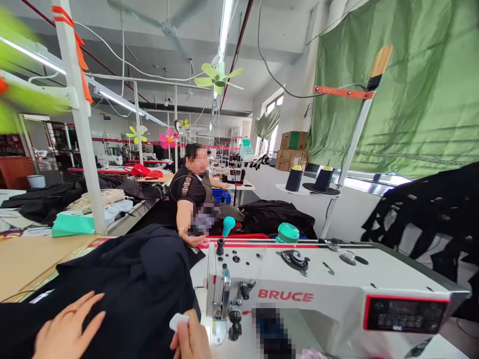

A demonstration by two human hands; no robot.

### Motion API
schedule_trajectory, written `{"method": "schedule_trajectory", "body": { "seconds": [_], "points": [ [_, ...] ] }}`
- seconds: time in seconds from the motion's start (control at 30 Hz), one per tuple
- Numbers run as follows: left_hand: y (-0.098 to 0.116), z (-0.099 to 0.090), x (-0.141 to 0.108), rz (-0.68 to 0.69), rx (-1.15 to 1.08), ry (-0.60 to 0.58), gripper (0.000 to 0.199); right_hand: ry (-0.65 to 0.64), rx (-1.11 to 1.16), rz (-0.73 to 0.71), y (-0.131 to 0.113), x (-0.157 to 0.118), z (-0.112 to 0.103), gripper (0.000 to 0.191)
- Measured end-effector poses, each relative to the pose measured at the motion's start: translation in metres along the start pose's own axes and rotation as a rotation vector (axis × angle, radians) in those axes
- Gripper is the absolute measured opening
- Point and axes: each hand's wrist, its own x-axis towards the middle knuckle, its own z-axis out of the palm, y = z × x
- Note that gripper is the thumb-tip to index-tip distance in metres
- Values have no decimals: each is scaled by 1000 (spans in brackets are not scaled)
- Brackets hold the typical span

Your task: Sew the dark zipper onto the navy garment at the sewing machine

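Dark navy fabric, apparently a garment [130,271], lies bunched on the table at the left of the sewing machine [329,286]. On top of it rests my left hand [71,329], fingers spread and flat. My right hand [192,339] pinches a small white flat piece [176,321] between thumb and fingers, just left of the needle area. What the piece is made of I cannot tell. The machine's presser foot area [217,331] is lit, and no cloth shows under it.
A blurred phone-like object [273,331] lies under the machine arm. A person [194,199] sits beyond the machine, one hand near its far left end. Two dark thread cones [294,178] stand on a rack at the right. A white post [84,124] rises at left.
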Motion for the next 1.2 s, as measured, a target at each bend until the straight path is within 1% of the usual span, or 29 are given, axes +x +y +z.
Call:
{"method": "schedule_trajectory", "body": {
  "seconds": [0.03, 0.13, 0.17, 0.2, 0.23, 0.27, 0.33, 0.4, 0.47, 0.57, 0.63, 0.73, 0.8, 0.87, 0.93, 1.0, 1.07, 1.2],
  "points": [
    [20, -2, -11, 102, -37, 12, 42, 1, 2, -8, -2, 0, -2, 39],
    [93, -7, -50, 407, -116, -53, 36, -1, -22, -49, -9, -2, -11, 36],
    [116, -8, -61, 494, -129, -106, 34, 6, -38, -62, -11, -3, -14, 35],
    [138, -9, -69, 513, -111, -193, 34, 19, -58, -70, -13, -3, -16, 34],
    [156, -10, -74, 478, -66, -292, 34, 33, -85, -74, -14, -3, -18, 33],
    [170, -9, -75, 405, -10, -405, 34, 40, -104, -64, -14, -3, -20, 32],
    [189, -5, -72, 254, 65, -589, 35, 26, -135, -47, -12, -2, -22, 30],
    [196, 1, -65, 183, 80, -664, 34, -9, -172, -47, -11, -1, -23, 28],
    [195, 4, -62, 184, 53, -692, 31, -49, -232, -71, -11, 0, -24, 26],
    [186, 2, -68, 264, -12, -702, 28, -89, -346, -127, -13, 0, -25, 25],
    [174, -5, -77, 331, -46, -684, 28, -110, -421, -171, -14, 0, -25, 25],
    [152, -17, -94, 402, -74, -653, 26, -169, -522, -257, -16, -2, -23, 27],
    [135, -25, -105, 462, -95, -586, 25, -221, -584, -325, -18, -5, -20, 25],
    [117, -31, -116, 524, -119, -474, 24, -264, -641, -383, -20, -7, -18, 23],
    [100, -37, -125, 557, -128, -382, 24, -287, -697, -415, -21, -8, -15, 25],
    [84, -43, -130, 545, -111, -363, 24, -305, -751, -435, -24, -10, -9, 28],
    [69, -47, -132, 518, -92, -372, 25, -323, -797, -459, -28, -12, 0, 29],
    [44, -48, -129, 422, -57, -355, 28, -326, -857, -506, -42, -15, 22, 30]
  ]
}}
